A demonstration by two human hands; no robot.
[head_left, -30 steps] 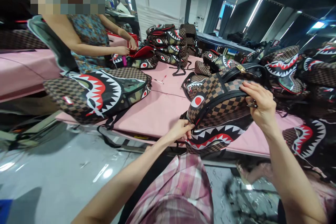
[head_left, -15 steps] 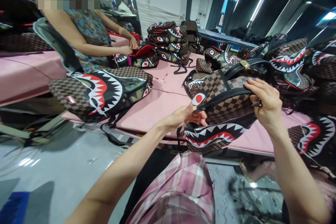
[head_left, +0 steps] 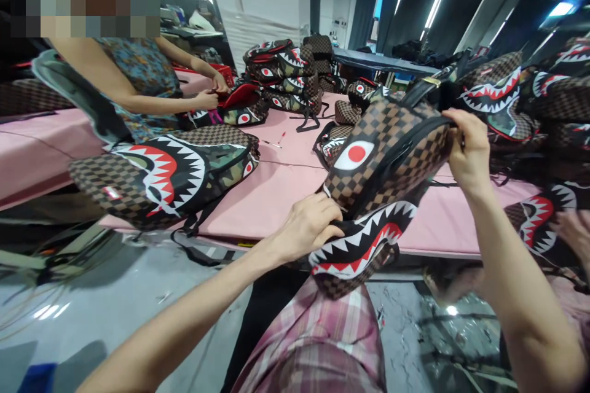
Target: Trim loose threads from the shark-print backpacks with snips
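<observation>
Tilted up at the near edge of the pink table [head_left: 286, 202], the bag [head_left: 391, 166] is held between two hands well apart. The left hand [head_left: 316, 221] has its fingers curled over the low left side, by the printed teeth; the right hand [head_left: 470, 141] grips the upper right edge, though whether its palm hides anything else I cannot tell. Gripped at opposite ends like this, the bag is probably being kept steady and turned face-on, eye and teeth toward the wearer. Its lower end juts past the table edge over the plaid clothing [head_left: 332, 331], perhaps to bring it close.

To the left, a second bag [head_left: 179, 175] lies on its side, a strap [head_left: 196, 218] drooping over the edge. Beyond, a co-worker's hands [head_left: 212, 95] work at a red-lined bag [head_left: 244, 115], beside a stack [head_left: 281, 73] likely piled to save room. More bags [head_left: 493, 98] crowd the right side.
</observation>
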